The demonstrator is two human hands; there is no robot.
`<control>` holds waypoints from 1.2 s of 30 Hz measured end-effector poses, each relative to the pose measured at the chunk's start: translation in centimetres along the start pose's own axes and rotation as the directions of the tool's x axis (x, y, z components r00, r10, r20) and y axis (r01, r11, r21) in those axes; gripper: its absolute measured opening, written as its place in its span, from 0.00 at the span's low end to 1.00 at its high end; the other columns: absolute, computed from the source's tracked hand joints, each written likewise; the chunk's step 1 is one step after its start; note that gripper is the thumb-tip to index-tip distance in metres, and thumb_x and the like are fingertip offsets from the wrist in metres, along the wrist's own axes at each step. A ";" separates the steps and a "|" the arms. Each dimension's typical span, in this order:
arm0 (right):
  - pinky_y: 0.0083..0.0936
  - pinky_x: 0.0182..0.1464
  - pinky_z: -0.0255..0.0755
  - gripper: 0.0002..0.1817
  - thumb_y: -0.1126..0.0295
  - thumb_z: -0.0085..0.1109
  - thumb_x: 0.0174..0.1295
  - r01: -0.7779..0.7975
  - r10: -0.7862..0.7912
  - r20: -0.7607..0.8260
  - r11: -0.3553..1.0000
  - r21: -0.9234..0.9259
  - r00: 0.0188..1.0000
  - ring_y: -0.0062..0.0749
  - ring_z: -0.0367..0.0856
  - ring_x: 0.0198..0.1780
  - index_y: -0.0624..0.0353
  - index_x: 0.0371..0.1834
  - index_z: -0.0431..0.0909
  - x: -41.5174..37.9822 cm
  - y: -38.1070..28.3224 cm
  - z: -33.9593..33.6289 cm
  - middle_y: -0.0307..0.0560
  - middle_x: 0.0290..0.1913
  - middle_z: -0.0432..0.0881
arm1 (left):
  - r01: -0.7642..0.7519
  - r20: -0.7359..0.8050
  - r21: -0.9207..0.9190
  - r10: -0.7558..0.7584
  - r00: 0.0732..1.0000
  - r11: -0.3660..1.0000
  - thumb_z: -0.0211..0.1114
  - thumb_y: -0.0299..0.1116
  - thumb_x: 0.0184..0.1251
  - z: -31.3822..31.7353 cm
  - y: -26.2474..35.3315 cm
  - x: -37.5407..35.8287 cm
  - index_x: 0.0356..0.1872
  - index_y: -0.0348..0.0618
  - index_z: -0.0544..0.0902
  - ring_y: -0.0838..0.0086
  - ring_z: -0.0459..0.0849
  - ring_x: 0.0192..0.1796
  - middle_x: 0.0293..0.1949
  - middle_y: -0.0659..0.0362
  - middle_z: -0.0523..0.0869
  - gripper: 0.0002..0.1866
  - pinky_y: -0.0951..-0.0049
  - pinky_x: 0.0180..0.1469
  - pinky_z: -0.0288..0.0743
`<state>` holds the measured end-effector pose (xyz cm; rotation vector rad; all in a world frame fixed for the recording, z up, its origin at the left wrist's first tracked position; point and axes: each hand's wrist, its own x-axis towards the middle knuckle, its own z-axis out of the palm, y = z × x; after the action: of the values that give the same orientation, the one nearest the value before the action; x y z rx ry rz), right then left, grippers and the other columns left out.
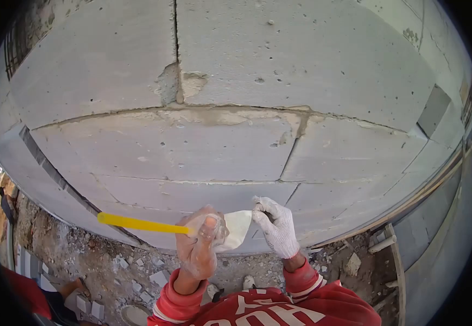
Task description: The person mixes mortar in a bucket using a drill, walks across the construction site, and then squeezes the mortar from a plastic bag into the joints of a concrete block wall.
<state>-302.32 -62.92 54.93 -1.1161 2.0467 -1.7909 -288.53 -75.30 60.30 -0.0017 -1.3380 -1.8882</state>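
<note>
My left hand [200, 244], bare and smeared with pale dust, is closed round a yellow stick [143, 223] that points to the left. A pale, whitish flat piece [237, 229] spans the space between my hands, its left end against my left hand. My right hand [276, 225], in a white knitted glove, pinches the upper right edge of this piece. Both hands are in front of the lower part of a grey block wall [225, 144]. Part of the pale piece is hidden behind my left hand.
Rubble and broken block pieces [160, 278] lie on the ground below. A round container [135, 315] stands near the bottom edge. Another person's leg [72, 288] shows at lower left, and a distant person [7, 205] farther up. Planks [398, 277] are at the right.
</note>
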 end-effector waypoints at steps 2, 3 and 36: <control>0.24 0.52 0.71 0.08 0.73 0.61 0.64 0.034 -0.033 -0.143 0.999 0.004 0.989 0.25 0.72 0.38 0.68 0.35 0.75 -0.8 0.3 -2.9 0.46 0.33 0.74 | -0.189 0.229 0.283 0.125 0.965 0.940 0.56 0.42 0.75 2.3 -1.3 0.0 0.25 0.42 0.72 0.77 0.66 0.18 0.17 0.62 0.68 0.18 0.76 0.22 0.57; 0.24 0.51 0.72 0.08 0.73 0.61 0.64 0.076 -0.069 -0.186 0.997 0.031 0.980 0.24 0.73 0.39 0.68 0.35 0.75 -1.2 0.6 -4.2 0.46 0.33 0.75 | -0.187 0.290 0.247 0.112 0.950 0.951 0.56 0.42 0.75 3.6 -1.5 0.1 0.25 0.42 0.72 0.77 0.66 0.18 0.17 0.62 0.68 0.18 0.76 0.22 0.57; 0.21 0.45 0.73 0.11 0.70 0.63 0.64 -0.165 -0.186 -0.720 0.907 -0.387 0.668 0.20 0.74 0.40 0.70 0.40 0.79 -13.4 -3.7 -19.1 0.43 0.41 0.82 | -0.249 0.704 -0.441 0.505 0.499 0.862 0.70 0.28 0.53 19.6 -9.2 -2.8 0.26 0.34 0.75 0.59 0.77 0.20 0.22 0.51 0.78 0.12 0.67 0.25 0.70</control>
<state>-302.97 -39.58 58.70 -0.4399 3.0234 -2.0941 -300.50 -57.06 60.43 -1.3750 -1.4178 -1.6823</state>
